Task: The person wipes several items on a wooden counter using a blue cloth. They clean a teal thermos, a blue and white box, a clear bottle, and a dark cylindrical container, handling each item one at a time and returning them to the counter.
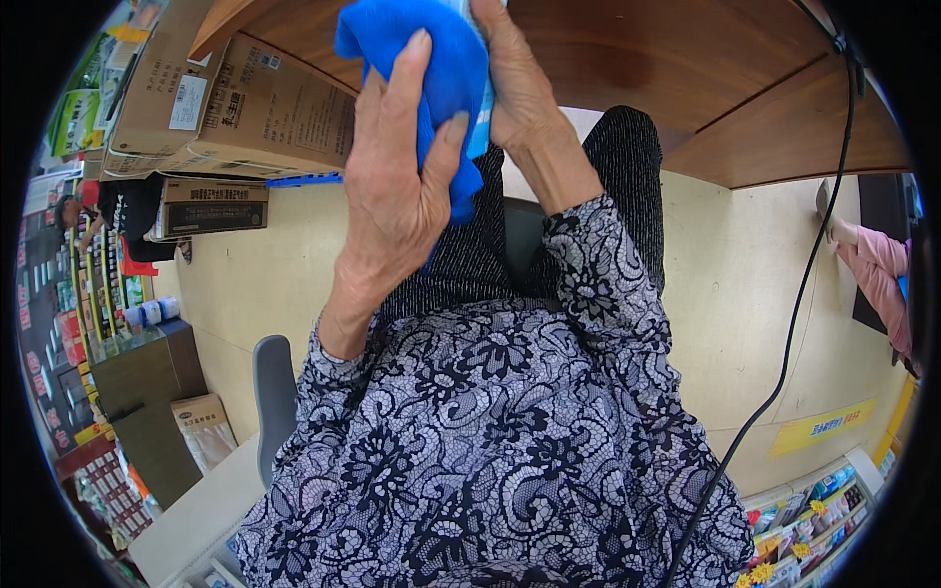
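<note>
At the top middle, my left hand grips a blue cloth, its thumb and fingers pressing the folds. The cloth lies against a light-blue and white pack, which looks like a small box. My right hand holds that pack from its right side. Most of the pack is hidden behind the cloth and fingers, and its upper end runs out of the picture. Both hands are above my lap, close to the front of a brown wooden desk.
Cardboard cartons are stacked left of the desk. A grey chair shows beside my left elbow. Down the right side hangs a black cable. One person is at the far left; another person's legs show far right. Stocked shelves line the lower right.
</note>
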The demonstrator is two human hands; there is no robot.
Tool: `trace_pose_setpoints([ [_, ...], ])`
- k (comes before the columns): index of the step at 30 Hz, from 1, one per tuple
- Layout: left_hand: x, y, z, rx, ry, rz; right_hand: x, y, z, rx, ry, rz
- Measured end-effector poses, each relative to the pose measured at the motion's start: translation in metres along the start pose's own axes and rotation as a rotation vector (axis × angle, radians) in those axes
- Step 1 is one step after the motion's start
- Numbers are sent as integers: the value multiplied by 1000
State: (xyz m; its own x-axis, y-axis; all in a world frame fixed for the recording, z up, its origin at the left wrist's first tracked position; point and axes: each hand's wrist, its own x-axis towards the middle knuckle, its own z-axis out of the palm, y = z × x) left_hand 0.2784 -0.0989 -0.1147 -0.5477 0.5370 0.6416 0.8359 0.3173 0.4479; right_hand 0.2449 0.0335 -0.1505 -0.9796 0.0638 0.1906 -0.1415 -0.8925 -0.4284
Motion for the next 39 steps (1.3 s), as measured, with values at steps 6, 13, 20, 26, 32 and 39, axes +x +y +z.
trace_pose_setpoints([
  [6, -13, -9, -1, -69, 23, -166, 4, 7, 10, -49, 173, -62],
  [13, -12, -17, -18, -563, 165, -546, -5, 11, 25, 100, -28, -24],
  [20, -17, -14, -32, -1182, 223, -807, -10, 13, 17, -46, -78, 3],
  [26, -10, -8, -12, -540, 301, -597, -3, 24, 0, 111, -4, 109],
  [32, 18, -15, -25, -209, 268, -376, 1, 18, -5, 123, 15, 75],
  [39, 68, -3, -47, -35, 57, -342, -7, 6, 7, 56, 32, 69],
])
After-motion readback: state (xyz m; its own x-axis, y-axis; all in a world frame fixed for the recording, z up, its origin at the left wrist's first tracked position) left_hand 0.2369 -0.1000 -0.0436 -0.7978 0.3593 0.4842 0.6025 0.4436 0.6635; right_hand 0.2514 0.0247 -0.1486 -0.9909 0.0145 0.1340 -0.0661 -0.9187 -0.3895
